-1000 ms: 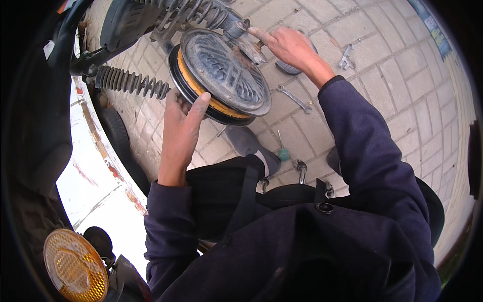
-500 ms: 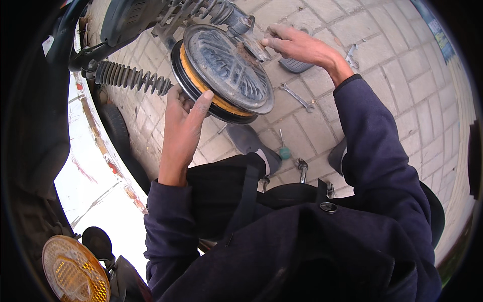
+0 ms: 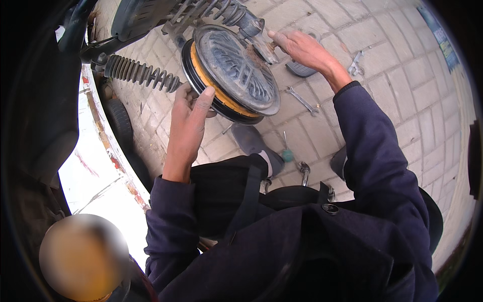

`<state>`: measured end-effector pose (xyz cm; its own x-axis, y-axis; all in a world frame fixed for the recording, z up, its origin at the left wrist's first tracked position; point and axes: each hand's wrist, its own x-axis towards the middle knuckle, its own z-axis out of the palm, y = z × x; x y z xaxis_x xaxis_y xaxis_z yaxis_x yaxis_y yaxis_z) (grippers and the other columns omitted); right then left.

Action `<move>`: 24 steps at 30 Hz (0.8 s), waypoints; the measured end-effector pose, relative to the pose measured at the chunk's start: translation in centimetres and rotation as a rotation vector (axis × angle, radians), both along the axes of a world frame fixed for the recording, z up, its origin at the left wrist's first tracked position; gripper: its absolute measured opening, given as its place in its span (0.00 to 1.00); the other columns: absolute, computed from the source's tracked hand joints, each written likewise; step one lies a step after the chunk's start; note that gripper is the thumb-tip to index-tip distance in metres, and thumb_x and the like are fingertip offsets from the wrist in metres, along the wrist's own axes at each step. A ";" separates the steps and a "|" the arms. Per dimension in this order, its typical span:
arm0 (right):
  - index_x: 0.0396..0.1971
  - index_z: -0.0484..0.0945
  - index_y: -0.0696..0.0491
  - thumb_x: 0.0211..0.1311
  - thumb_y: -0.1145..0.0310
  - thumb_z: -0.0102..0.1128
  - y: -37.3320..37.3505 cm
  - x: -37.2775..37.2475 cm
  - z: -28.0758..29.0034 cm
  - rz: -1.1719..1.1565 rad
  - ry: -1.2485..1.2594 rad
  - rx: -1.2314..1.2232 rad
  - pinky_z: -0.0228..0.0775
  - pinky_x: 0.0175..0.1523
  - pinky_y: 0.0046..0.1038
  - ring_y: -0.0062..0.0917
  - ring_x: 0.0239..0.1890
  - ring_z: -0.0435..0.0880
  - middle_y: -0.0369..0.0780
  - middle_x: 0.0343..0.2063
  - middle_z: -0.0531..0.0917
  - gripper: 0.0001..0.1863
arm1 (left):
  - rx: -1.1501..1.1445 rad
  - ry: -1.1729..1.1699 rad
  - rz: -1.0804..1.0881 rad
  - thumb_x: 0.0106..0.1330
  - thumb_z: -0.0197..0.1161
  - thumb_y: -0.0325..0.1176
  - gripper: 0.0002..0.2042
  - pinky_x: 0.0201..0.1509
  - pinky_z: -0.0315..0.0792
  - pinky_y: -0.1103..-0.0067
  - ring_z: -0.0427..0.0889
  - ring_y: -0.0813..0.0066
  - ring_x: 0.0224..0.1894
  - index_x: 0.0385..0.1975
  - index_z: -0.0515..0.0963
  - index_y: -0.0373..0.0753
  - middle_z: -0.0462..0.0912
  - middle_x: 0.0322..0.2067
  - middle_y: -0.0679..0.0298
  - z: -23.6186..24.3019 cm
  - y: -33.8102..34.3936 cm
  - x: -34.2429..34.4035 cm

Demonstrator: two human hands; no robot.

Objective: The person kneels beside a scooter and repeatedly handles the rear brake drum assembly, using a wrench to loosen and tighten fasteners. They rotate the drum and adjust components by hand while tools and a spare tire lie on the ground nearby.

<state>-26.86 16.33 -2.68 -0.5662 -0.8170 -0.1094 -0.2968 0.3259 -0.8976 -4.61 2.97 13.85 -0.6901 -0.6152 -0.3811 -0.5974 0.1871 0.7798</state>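
A round wheel hub with a ribbed, dusty grey cover [image 3: 236, 68] tilts in front of me, a yellow ring and black rim [image 3: 216, 95] around its edge. My left hand [image 3: 188, 113] grips the near left part of that rim, thumb on the outer face and fingers partly hidden behind it. Beside the metal bracket [image 3: 264, 49] at the far right of the hub is my right hand [image 3: 304, 50], its visible fingers stretched toward the bracket's end. I see nothing held in it. The bracket joins the lower end of a coil-spring shock absorber [image 3: 229, 14].
A second shock absorber [image 3: 143, 73] sticks out at left from the dark vehicle frame. On the paving lie a wrench [image 3: 303, 100], another wrench [image 3: 356, 64], a green-handled screwdriver [image 3: 287, 153] and a dark pedal-like piece [image 3: 301, 68]. A tire [image 3: 118, 121] stands near the white panel.
My right hand has opened a little and come off the bracket's end. My left hand stays on the rim. The whole view has shifted slightly.
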 end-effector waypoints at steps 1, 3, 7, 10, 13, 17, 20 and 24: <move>0.38 0.80 0.59 0.69 0.33 0.41 -0.3 0.1 0.0 -0.027 0.070 0.104 0.68 0.43 0.43 0.43 0.32 0.76 0.48 0.29 0.79 0.39 | 0.004 0.008 0.033 0.74 0.56 0.49 0.30 0.49 0.75 0.77 0.79 0.70 0.50 0.60 0.66 0.25 0.78 0.49 0.53 -0.1 -0.4 0.1; 0.38 0.79 0.59 0.71 0.36 0.40 -0.3 0.1 0.1 -0.043 0.075 0.212 0.68 0.42 0.40 0.40 0.33 0.76 0.46 0.29 0.78 0.37 | 0.022 0.023 0.075 0.75 0.53 0.50 0.30 0.48 0.76 0.77 0.80 0.69 0.50 0.60 0.66 0.25 0.79 0.49 0.52 -0.1 -1.2 0.8; 0.41 0.79 0.58 0.74 0.41 0.39 1.0 -0.9 -0.1 0.045 -0.040 0.105 0.69 0.44 0.35 0.35 0.36 0.78 0.45 0.31 0.80 0.32 | 0.054 0.027 0.160 0.76 0.52 0.47 0.27 0.47 0.77 0.76 0.82 0.67 0.47 0.60 0.67 0.26 0.81 0.47 0.50 -0.7 -3.0 2.8; 0.40 0.80 0.59 0.70 0.33 0.41 0.4 -0.8 -0.4 0.035 -0.018 -0.095 0.70 0.47 0.38 0.40 0.39 0.83 0.48 0.34 0.83 0.38 | 0.083 0.039 0.262 0.75 0.53 0.42 0.23 0.46 0.78 0.75 0.83 0.65 0.46 0.59 0.68 0.27 0.81 0.46 0.51 -2.4 -4.0 4.5; 0.39 0.80 0.58 0.70 0.36 0.44 -1.1 -0.4 -0.2 -0.057 0.131 0.239 0.72 0.44 0.37 0.37 0.37 0.83 0.48 0.33 0.82 0.35 | 0.101 -0.079 0.329 0.75 0.52 0.41 0.21 0.47 0.78 0.71 0.83 0.64 0.46 0.57 0.69 0.29 0.80 0.45 0.51 -4.9 -4.9 5.3; 0.39 0.80 0.57 0.70 0.38 0.46 -0.6 -0.5 0.0 0.008 -0.117 0.285 0.72 0.41 0.37 0.33 0.36 0.84 0.49 0.31 0.80 0.32 | 0.342 -0.071 0.455 0.78 0.44 0.37 0.19 0.54 0.76 0.64 0.79 0.54 0.52 0.58 0.66 0.27 0.77 0.50 0.45 -9.3 -5.4 5.6; 0.44 0.78 0.57 0.71 0.40 0.46 0.3 -0.6 -0.7 0.082 -0.136 0.056 0.72 0.41 0.36 0.35 0.36 0.83 0.49 0.31 0.80 0.31 | 0.568 0.056 0.496 0.80 0.37 0.36 0.18 0.56 0.74 0.63 0.77 0.56 0.52 0.59 0.65 0.29 0.74 0.52 0.47 -11.6 -5.5 5.2; 0.50 0.75 0.58 0.71 0.39 0.44 -1.0 -0.2 -1.3 0.043 0.243 0.083 0.73 0.43 0.42 0.42 0.37 0.83 0.49 0.36 0.82 0.33 | 0.625 0.121 0.458 0.81 0.33 0.37 0.19 0.54 0.74 0.66 0.76 0.59 0.49 0.58 0.66 0.32 0.74 0.51 0.51 -13.0 -5.6 4.8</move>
<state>-27.02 15.32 -4.02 -0.5491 -0.8347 -0.0425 -0.5153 0.3781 -0.7691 0.17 -2.64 0.81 -0.4780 -0.5446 -0.6891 -0.4133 -0.5528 0.7236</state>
